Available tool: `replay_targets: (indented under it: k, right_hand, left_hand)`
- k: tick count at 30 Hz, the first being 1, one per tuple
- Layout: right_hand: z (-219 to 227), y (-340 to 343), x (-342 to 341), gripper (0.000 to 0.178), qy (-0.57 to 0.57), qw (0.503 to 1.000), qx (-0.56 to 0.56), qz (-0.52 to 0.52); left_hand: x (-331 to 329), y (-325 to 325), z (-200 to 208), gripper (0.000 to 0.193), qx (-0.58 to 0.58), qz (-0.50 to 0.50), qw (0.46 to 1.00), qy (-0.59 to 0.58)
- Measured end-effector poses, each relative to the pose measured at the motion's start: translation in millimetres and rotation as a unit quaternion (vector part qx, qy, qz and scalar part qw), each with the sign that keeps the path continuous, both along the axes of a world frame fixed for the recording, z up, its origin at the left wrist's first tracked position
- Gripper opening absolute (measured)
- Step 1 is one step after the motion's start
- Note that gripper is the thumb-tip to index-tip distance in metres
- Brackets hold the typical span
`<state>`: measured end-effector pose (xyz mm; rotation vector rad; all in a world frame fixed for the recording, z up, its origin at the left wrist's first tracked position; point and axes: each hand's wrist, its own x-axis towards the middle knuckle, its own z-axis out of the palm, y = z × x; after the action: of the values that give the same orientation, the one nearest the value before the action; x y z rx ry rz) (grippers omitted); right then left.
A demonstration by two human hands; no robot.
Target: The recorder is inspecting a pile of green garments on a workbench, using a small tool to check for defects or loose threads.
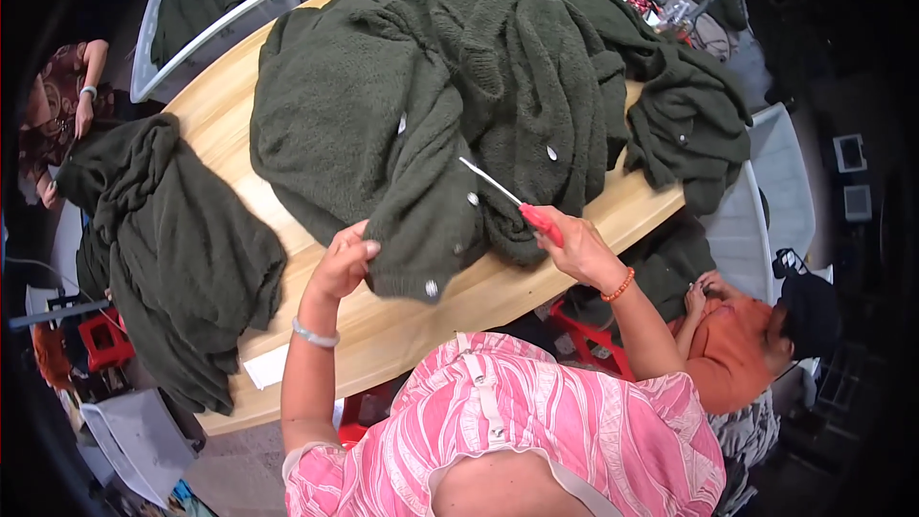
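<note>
A dark green fuzzy knit cardigan [412, 230] lies at the front of a heap on the wooden table, its ribbed hem toward me. My left hand [343, 263] is closed on its edge, thumb and fingers pinching the knit. Shiny pale buttons [432, 287] dot the cardigan's front edge. In my right hand [581, 249] is a red-handled tool [542, 221] with a slim metal shaft, its tip pointing up and left over the knit. My fingers hide part of the handle, so whether it is a pair of scissors cannot be made out.
More green knitwear [546, 57] is heaped behind, with another piece [182, 220] hanging over the left edge of the wooden table [402, 345]. A white bin [144, 67] of knitwear stands far left. People work at the left and at the right, one in an orange top [732, 354].
</note>
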<state>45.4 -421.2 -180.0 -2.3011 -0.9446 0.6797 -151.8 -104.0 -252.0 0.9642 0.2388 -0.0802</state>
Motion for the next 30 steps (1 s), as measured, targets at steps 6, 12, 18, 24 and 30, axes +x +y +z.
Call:
replay_targets:
  k: [6,12,18,24,30]
  right_hand:
    - [-20,-4,-14,0.04,0.013,0.999,-0.029,-0.008]
    - [-40,-18,-14,0.038,-0.004,0.998,-0.06,-0.012]
    - [-35,-22,-4,0.035,-0.03,0.999,-0.025,-0.028]
    - [-21,4,0,0.029,-0.004,0.999,-0.034,0.019]
    - [-22,35,-17,0.025,0.023,0.979,-0.078,0.184]
  left_hand:
    - [29,-16,-49,0.06,0.421,0.082,0.868,0.251]
    - [83,-74,-28,0.111,0.796,0.128,0.591,-0.038]
    - [144,-42,-54,0.056,0.757,0.092,0.646,0.028]
    - [121,24,-71,0.032,0.238,0.226,0.942,0.068]
    - [112,17,-102,0.032,0.113,0.275,0.954,0.033]
